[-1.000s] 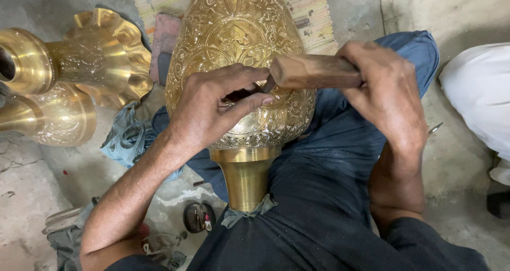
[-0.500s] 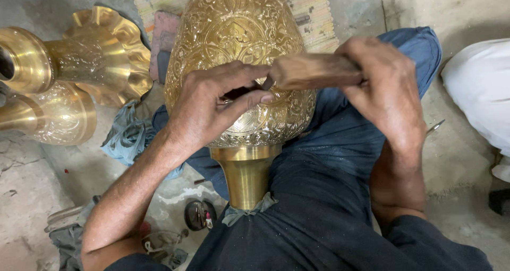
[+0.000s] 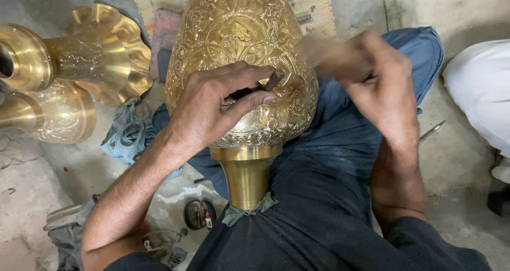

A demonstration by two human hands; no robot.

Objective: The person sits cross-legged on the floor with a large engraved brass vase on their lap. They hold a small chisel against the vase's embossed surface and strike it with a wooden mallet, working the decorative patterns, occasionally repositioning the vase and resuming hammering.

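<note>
Brass vase (image 3: 241,53), big and covered in carved patterns, lay on its side across the person's lap, its smooth neck (image 3: 246,175) pointing back at the dark shirt and its fat body resting on the blue-trousered legs (image 3: 340,138). Left hand (image 3: 212,109) lay on the vase's body, fingers pinched tight around a thin dark metal punch (image 3: 268,83) with its tip against the carving. Right hand (image 3: 380,85) was up beside the vase, closed around a wooden mallet (image 3: 324,53) that looked blurry. The two hands were apart. A crumpled blue cloth (image 3: 125,138) lay on the grey floor to the left. Farther off, two more shiny brass vases (image 3: 69,74) lay there too. A striped mat (image 3: 313,8) lay beyond the big vase.
</note>
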